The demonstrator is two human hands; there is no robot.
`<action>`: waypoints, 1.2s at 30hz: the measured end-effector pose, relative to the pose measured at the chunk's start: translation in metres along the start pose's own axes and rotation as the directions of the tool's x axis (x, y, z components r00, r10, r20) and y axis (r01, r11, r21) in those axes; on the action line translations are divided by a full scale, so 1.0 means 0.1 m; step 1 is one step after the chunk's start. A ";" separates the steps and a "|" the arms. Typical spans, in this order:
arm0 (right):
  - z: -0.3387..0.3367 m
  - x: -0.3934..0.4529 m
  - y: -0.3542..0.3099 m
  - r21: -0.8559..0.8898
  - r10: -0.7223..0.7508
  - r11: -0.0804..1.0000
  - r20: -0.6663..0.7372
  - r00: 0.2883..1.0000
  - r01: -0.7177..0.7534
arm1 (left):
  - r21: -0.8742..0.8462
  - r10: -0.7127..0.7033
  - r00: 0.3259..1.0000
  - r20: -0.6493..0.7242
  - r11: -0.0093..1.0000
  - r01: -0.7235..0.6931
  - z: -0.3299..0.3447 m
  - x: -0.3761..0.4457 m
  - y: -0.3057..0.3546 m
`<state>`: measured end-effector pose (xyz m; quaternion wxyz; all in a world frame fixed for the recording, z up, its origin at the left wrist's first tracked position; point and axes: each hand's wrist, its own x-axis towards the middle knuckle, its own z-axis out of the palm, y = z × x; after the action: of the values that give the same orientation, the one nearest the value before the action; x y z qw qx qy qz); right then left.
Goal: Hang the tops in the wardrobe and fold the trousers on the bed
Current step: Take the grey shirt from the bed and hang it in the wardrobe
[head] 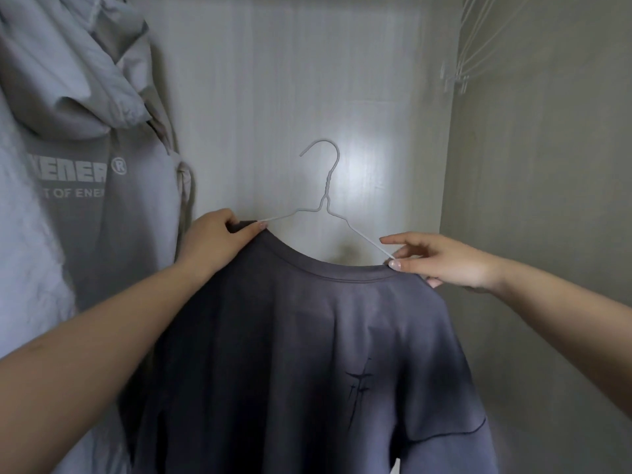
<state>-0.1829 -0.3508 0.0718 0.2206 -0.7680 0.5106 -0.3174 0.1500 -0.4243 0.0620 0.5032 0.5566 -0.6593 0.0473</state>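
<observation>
A dark grey T-shirt [301, 354] with a small black mark on its front hangs on a white wire hanger [325, 196], whose hook points up and left inside the wardrobe. My left hand [219, 236] grips the shirt's left shoulder over the hanger arm. At the right shoulder, my right hand [441, 261] pinches the neckline and the hanger's right arm between thumb and fingers. The hook is free in the air in front of the pale back panel, touching nothing.
A light grey hooded top [78, 159] with white lettering hangs at the left, close to my left arm. Spare white hangers [478, 53] hang at the upper right. The wardrobe's back panel [290, 80] and right side wall [547, 200] enclose the space.
</observation>
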 end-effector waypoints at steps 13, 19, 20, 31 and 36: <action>0.37 0.27 -0.49 0.595 -0.102 0.794 -0.063 0.993 0.120 | -0.388 -0.171 0.955 0.242 0.885 0.257 0.06 0.23 0.15; 0.52 0.51 -1.11 0.666 -0.165 0.731 -0.036 0.986 0.146 | -0.617 -0.170 0.931 0.323 0.708 0.344 -0.22 0.36 0.28; 0.52 0.55 -1.24 0.683 -0.178 0.713 -0.041 0.983 0.158 | -0.653 -0.152 0.938 0.313 0.683 0.328 -0.30 0.37 0.34; 0.45 1.20 -2.54 0.620 -0.394 0.642 -0.237 0.888 0.450 | -0.812 -0.035 0.965 0.261 0.532 0.239 -1.08 0.61 0.96; 0.37 1.44 -3.04 0.613 -0.469 0.574 -0.296 0.832 0.542 | -0.828 -0.113 0.990 0.085 0.544 0.133 -1.51 0.79 1.09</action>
<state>0.0788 -0.3674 0.2849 0.3573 -0.7301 0.1291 -0.5680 0.1675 -0.3439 0.2469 0.7012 0.2979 -0.5681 -0.3112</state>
